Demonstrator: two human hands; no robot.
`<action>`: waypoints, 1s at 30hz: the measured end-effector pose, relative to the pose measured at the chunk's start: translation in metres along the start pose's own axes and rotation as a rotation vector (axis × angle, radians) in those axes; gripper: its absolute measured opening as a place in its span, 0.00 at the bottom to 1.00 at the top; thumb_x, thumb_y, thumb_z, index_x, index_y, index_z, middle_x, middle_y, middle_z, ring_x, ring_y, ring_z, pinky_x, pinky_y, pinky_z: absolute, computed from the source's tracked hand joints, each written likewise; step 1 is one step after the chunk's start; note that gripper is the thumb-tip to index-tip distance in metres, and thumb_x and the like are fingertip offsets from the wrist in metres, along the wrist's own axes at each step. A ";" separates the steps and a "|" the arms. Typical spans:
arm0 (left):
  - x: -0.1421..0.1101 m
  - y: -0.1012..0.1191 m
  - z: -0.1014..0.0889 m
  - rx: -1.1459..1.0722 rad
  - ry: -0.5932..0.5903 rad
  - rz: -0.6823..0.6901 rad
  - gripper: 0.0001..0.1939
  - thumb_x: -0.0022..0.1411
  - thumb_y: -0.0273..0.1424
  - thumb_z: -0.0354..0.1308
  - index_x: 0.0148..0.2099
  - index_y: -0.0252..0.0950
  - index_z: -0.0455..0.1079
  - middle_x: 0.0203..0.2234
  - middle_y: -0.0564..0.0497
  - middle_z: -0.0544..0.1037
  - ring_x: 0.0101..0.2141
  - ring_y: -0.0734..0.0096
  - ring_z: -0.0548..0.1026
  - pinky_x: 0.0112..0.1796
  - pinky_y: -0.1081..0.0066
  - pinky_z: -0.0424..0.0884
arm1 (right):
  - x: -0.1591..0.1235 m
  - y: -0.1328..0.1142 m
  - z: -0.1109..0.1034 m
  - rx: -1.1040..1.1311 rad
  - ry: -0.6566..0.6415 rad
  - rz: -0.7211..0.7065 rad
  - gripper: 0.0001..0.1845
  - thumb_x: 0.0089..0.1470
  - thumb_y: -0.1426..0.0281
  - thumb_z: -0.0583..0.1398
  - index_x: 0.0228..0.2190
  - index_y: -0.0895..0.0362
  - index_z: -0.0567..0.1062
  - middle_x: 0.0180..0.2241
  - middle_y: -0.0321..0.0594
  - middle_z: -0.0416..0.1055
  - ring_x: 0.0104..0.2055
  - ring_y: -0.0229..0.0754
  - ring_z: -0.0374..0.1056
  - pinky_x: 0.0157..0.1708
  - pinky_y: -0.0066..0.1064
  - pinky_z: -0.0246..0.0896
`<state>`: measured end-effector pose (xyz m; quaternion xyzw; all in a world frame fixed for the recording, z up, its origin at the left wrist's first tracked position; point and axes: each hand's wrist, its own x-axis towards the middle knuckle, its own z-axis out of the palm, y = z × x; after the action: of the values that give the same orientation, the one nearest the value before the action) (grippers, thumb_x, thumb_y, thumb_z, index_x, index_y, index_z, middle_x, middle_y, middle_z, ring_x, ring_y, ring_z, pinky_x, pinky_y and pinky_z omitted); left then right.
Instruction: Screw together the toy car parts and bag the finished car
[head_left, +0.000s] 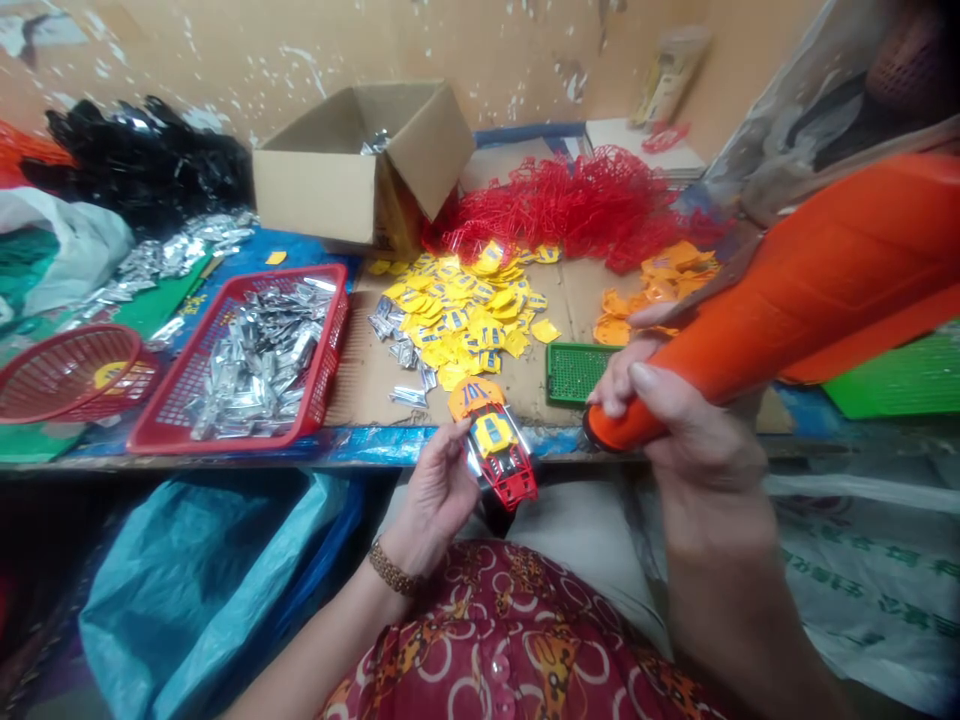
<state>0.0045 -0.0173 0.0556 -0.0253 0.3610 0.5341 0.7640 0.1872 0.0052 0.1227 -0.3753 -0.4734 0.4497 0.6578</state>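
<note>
My left hand (442, 485) is closed on a small toy car (495, 440) with an orange front piece, a yellow panel, silver sides and a red frame at the near end. It is held just over the table's front edge. My right hand (690, 430) wraps round the narrow lower end of a long orange tapered object (795, 290) with a dark rim at its tip; its exact kind I cannot make out. The tip is apart from the toy car, to its right. Beyond the car lies a pile of yellow plastic pieces (469, 310), with several silver parts (409, 396) beside it.
A red basket (142, 430) of silver parts stands left, by a round red basket (67, 375). Behind are a cardboard box (315, 195), red frames (570, 205) and black parts (150, 170). A green tray (581, 372) and orange pieces (664, 285) lie right. A blue bag (202, 580) hangs below.
</note>
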 end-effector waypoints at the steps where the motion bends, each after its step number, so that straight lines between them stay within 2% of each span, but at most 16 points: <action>1: 0.000 0.000 0.000 0.012 0.002 0.010 0.18 0.54 0.22 0.61 0.50 0.29 0.71 0.33 0.47 0.83 0.34 0.66 0.80 0.47 0.63 0.74 | 0.000 0.000 0.000 -0.004 0.008 -0.008 0.15 0.48 0.72 0.64 0.39 0.52 0.69 0.22 0.29 0.66 0.21 0.35 0.63 0.26 0.33 0.64; 7: 0.000 0.000 0.001 0.071 0.014 0.053 0.15 0.55 0.23 0.60 0.47 0.27 0.72 0.34 0.44 0.83 0.34 0.64 0.80 0.44 0.62 0.76 | 0.001 0.003 -0.002 0.019 -0.014 -0.028 0.15 0.49 0.72 0.65 0.40 0.53 0.70 0.23 0.30 0.67 0.22 0.34 0.64 0.26 0.32 0.65; 13: 0.001 -0.001 -0.001 0.045 -0.029 0.039 0.16 0.56 0.22 0.61 0.48 0.28 0.72 0.34 0.46 0.83 0.34 0.67 0.80 0.47 0.63 0.75 | 0.001 0.002 0.001 0.004 0.010 -0.012 0.16 0.47 0.71 0.65 0.39 0.53 0.70 0.22 0.29 0.67 0.21 0.35 0.64 0.23 0.32 0.63; 18: 0.001 0.002 -0.001 0.039 -0.047 0.032 0.20 0.52 0.23 0.62 0.49 0.30 0.72 0.35 0.47 0.83 0.38 0.61 0.80 0.49 0.59 0.74 | 0.001 0.001 0.002 -0.013 0.031 0.000 0.16 0.46 0.70 0.65 0.39 0.53 0.69 0.23 0.29 0.67 0.21 0.35 0.64 0.24 0.33 0.63; 21: 0.001 0.003 0.000 0.038 -0.055 0.041 0.18 0.52 0.23 0.61 0.47 0.29 0.72 0.34 0.46 0.83 0.37 0.61 0.80 0.46 0.61 0.75 | 0.000 0.001 0.002 -0.001 0.019 0.004 0.16 0.47 0.71 0.65 0.40 0.53 0.69 0.22 0.29 0.67 0.23 0.35 0.64 0.26 0.33 0.63; 26: 0.001 0.001 -0.003 0.104 -0.059 0.048 0.15 0.51 0.21 0.63 0.43 0.31 0.73 0.34 0.48 0.82 0.31 0.70 0.78 0.35 0.70 0.75 | -0.001 0.001 0.002 -0.011 0.024 0.004 0.16 0.48 0.72 0.64 0.40 0.52 0.68 0.23 0.29 0.67 0.23 0.35 0.63 0.26 0.33 0.63; 30: 0.001 0.000 -0.008 0.139 -0.043 0.073 0.12 0.50 0.20 0.66 0.38 0.33 0.72 0.31 0.52 0.80 0.30 0.72 0.77 0.33 0.70 0.75 | 0.000 0.003 0.000 -0.015 0.012 -0.001 0.16 0.48 0.71 0.64 0.39 0.51 0.68 0.23 0.29 0.67 0.22 0.35 0.63 0.26 0.33 0.64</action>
<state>0.0005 -0.0197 0.0487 0.0523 0.3812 0.5356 0.7517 0.1868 0.0060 0.1200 -0.3830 -0.4729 0.4435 0.6580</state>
